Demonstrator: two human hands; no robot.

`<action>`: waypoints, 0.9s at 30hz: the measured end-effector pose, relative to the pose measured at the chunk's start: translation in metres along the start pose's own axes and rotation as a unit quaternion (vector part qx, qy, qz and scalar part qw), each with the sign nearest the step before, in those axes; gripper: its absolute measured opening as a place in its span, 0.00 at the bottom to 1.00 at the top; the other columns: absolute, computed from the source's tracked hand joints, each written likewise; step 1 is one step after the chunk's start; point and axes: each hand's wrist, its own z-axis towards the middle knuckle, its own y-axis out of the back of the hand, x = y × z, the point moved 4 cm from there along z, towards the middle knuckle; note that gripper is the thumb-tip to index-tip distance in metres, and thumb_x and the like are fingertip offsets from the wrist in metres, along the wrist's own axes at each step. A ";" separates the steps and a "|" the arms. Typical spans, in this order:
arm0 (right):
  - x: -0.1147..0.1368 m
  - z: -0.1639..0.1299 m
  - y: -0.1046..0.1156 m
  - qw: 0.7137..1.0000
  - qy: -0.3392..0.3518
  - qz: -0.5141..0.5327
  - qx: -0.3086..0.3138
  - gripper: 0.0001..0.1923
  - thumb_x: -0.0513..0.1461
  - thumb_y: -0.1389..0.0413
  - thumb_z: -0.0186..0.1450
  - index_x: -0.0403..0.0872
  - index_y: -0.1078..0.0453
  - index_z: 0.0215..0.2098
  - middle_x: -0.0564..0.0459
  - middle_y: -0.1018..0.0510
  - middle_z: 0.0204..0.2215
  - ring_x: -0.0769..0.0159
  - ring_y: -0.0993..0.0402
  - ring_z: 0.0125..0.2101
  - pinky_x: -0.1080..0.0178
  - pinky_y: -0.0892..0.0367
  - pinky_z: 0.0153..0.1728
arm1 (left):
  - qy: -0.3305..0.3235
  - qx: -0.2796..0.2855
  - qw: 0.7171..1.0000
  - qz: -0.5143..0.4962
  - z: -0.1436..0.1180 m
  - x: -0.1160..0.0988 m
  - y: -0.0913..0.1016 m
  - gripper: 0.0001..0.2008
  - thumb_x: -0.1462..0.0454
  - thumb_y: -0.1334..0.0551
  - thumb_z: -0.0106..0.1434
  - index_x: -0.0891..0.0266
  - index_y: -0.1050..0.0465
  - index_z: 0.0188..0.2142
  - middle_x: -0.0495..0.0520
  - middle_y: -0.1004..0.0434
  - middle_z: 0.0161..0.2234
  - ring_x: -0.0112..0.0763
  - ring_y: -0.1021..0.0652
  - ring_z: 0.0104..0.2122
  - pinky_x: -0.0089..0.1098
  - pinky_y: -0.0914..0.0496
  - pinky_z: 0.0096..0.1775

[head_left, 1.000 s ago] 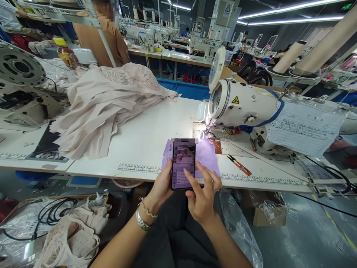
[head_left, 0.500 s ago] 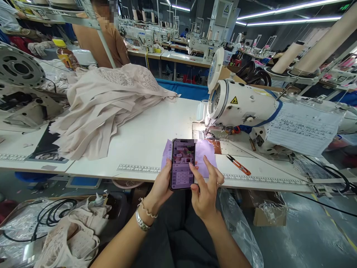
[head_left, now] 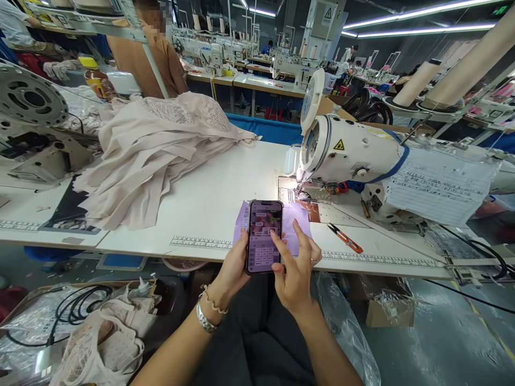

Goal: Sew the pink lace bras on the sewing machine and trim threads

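You are sitting in a garment factory: an industrial sewing machine (head_left: 354, 153) is standing on your surface (head_left: 209, 198), cut fabric (head_left: 153, 145) is piling up, and rows of machines (head_left: 289, 67) are receding behind.

Strip-lit hall (head_left: 418, 24), sewing tables (head_left: 257, 83)

Your left hand (head_left: 233, 271) hid the phone's (head_left: 263, 236) lower left edge; screen text beneath your right hand's (head_left: 295, 276) fingertips (head_left: 274, 234) was too small to read.

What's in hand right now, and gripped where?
The left hand holds the phone by its lower edges; the right hand only fingers its screen.
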 end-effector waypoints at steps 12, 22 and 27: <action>0.000 0.005 -0.001 1.000 0.005 -0.012 0.026 0.36 0.57 0.72 0.73 0.54 0.34 0.65 0.45 0.47 0.69 0.49 0.43 0.59 0.46 0.46 0.57 | -0.009 -0.014 1.000 0.003 0.001 0.001 0.002 0.26 0.47 0.42 0.69 0.64 0.25 0.55 0.62 0.21 0.52 0.49 0.25 0.58 0.47 0.35 0.62; -0.007 0.006 -0.001 1.000 -0.012 0.004 0.013 0.36 0.56 0.71 0.74 0.52 0.34 0.65 0.42 0.43 0.67 0.48 0.43 0.59 0.44 0.47 0.56 | -0.033 -0.024 0.999 0.015 0.001 -0.003 -0.002 0.23 0.50 0.42 0.70 0.63 0.23 0.54 0.61 0.20 0.52 0.47 0.25 0.58 0.45 0.34 0.62; -0.005 0.018 -0.001 1.000 0.004 -0.001 0.015 0.37 0.58 0.72 0.73 0.53 0.35 0.65 0.41 0.45 0.68 0.46 0.42 0.59 0.43 0.46 0.56 | -0.029 -0.014 0.999 0.026 0.001 -0.002 -0.002 0.26 0.47 0.37 0.65 0.64 0.23 0.52 0.62 0.20 0.51 0.50 0.26 0.58 0.46 0.34 0.61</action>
